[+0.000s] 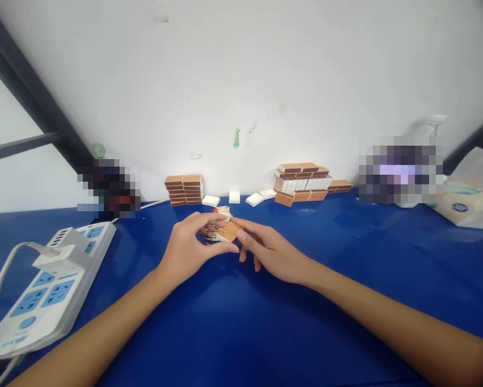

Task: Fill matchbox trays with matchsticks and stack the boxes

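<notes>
A small orange-brown matchbox (229, 231) is between my two hands above the blue table. My left hand (188, 239) curves round its left end, with the thumb along the near edge and the fingers on the far side. My right hand (275, 252) grips its right end, thumb near the top face and fingers bent beneath. Loose matches (222, 213) with red heads lie just behind the box. More match ends show inside the curve of my left hand, partly hidden by its fingers. Whether those are in the box, I cannot tell.
Stacked matchboxes (184, 190) stand against the wall, with a larger pile (301, 183) to the right. Several white trays (211, 200) lie between them. A power strip (56, 290) with a plugged-in adapter is at left. A tissue pack (473, 207) lies at far right.
</notes>
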Demonstrator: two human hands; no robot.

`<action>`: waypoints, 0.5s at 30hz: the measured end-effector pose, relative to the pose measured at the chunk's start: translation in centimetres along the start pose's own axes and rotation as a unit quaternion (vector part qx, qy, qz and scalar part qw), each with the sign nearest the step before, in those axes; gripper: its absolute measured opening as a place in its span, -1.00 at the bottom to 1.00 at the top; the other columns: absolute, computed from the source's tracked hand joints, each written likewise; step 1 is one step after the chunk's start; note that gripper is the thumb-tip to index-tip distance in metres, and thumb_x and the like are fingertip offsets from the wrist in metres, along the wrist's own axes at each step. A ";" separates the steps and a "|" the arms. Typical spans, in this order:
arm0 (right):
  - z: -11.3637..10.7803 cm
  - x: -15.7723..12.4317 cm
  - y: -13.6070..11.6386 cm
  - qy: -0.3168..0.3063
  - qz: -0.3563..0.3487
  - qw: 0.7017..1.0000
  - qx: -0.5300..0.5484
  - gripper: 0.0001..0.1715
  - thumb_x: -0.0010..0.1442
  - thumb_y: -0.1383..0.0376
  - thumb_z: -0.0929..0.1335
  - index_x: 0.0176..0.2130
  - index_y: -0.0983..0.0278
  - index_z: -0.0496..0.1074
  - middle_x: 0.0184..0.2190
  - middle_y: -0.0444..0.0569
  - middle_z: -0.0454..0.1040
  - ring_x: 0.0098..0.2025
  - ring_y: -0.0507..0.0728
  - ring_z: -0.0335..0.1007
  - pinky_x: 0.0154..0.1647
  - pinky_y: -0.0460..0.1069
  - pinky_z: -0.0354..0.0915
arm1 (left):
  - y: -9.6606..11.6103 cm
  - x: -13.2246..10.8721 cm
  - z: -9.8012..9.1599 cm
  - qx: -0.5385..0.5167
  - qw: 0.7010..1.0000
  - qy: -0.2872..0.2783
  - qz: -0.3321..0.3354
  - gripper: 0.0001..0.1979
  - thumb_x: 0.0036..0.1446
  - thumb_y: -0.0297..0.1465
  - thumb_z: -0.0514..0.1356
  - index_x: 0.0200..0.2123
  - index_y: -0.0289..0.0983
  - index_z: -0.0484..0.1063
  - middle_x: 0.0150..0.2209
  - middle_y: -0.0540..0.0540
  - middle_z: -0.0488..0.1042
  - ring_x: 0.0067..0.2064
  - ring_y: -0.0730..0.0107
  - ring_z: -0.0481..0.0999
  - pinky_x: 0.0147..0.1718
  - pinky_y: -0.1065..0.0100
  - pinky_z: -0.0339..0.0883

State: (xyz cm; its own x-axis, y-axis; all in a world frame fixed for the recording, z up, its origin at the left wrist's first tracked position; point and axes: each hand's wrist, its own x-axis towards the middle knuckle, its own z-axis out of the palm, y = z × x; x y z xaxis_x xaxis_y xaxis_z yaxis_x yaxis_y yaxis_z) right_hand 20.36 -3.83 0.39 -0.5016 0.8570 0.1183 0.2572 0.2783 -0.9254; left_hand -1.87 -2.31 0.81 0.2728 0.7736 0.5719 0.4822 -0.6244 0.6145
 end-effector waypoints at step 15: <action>-1.2 0.8 0.5 0.051 -0.073 0.992 -0.090 -0.77 0.44 0.15 0.30 0.02 0.17 0.42 -0.31 -0.12 0.51 -0.34 0.04 0.46 -0.33 -0.03 0.36 | -0.2 0.0 0.0 0.065 0.997 -0.022 0.028 -0.61 0.20 -0.20 0.38 0.06 -0.17 0.55 -0.08 -0.12 0.63 -0.10 0.22 0.60 -0.09 0.21 0.52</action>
State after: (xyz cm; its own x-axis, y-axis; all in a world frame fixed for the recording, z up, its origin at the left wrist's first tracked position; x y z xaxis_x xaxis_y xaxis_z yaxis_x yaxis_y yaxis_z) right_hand 21.03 -2.48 0.48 -0.4609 0.8387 0.2903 0.3357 0.4675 -0.8178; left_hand -1.95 -2.19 0.65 0.3377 0.7432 0.5775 0.5677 -0.6503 0.5049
